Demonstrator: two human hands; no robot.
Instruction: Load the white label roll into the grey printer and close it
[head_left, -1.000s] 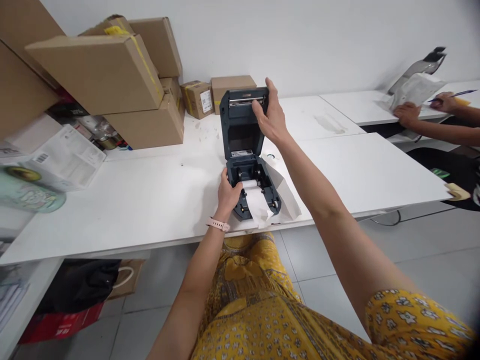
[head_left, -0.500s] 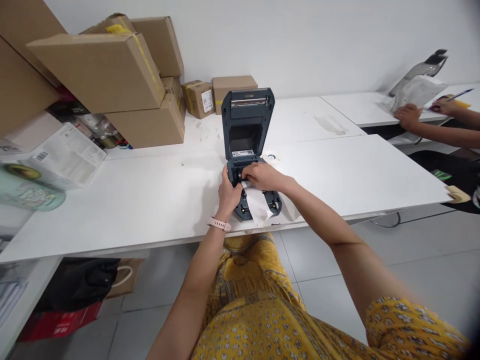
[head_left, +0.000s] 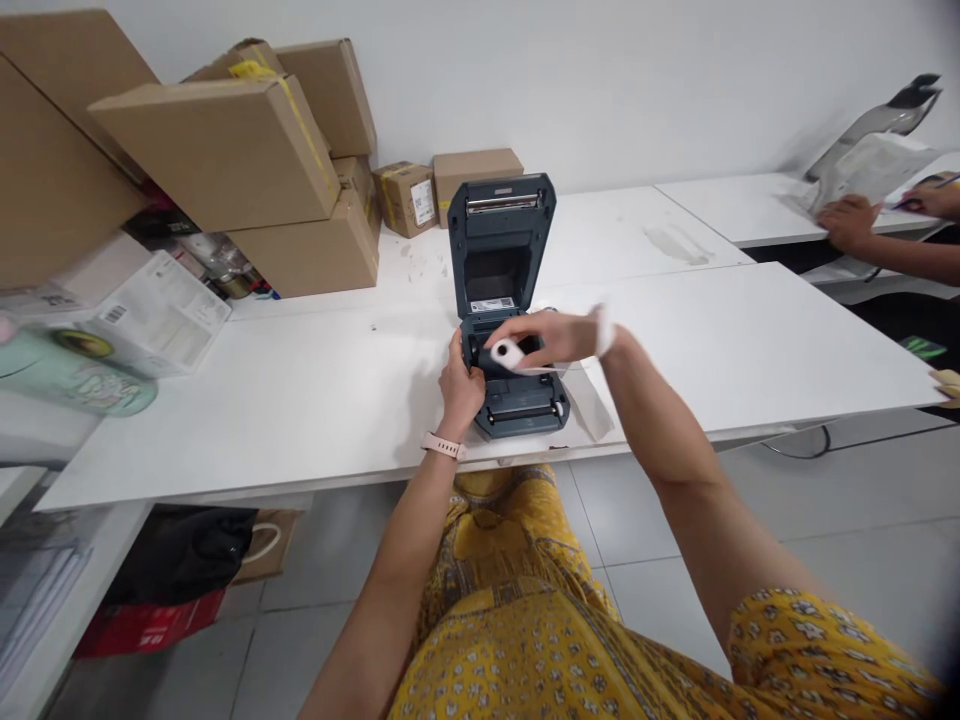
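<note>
A dark blue-grey label printer [head_left: 514,425] stands near the table's front edge with its lid [head_left: 501,235] raised. My left hand [head_left: 461,385] grips the left side of the printer body, thumb over the inner edge. Over the open compartment, my right hand [head_left: 551,338] is closed round a small white paper roll [head_left: 508,353], whose dark core hole faces left. A loose strip of white paper [head_left: 592,400] trails from near the roll to the right of the printer and down to the table.
Cardboard boxes [head_left: 217,150] are piled at the left, with two smaller ones [head_left: 405,198] behind the printer. A green bottle [head_left: 90,370] lies at the far left. Another person's hands [head_left: 851,222] handle a clear bag at the far right.
My right hand has lifted the paper roll out of the compartment and turned it. The paper strip has swung from the printer's front to its right. My left hand stays on the printer.
</note>
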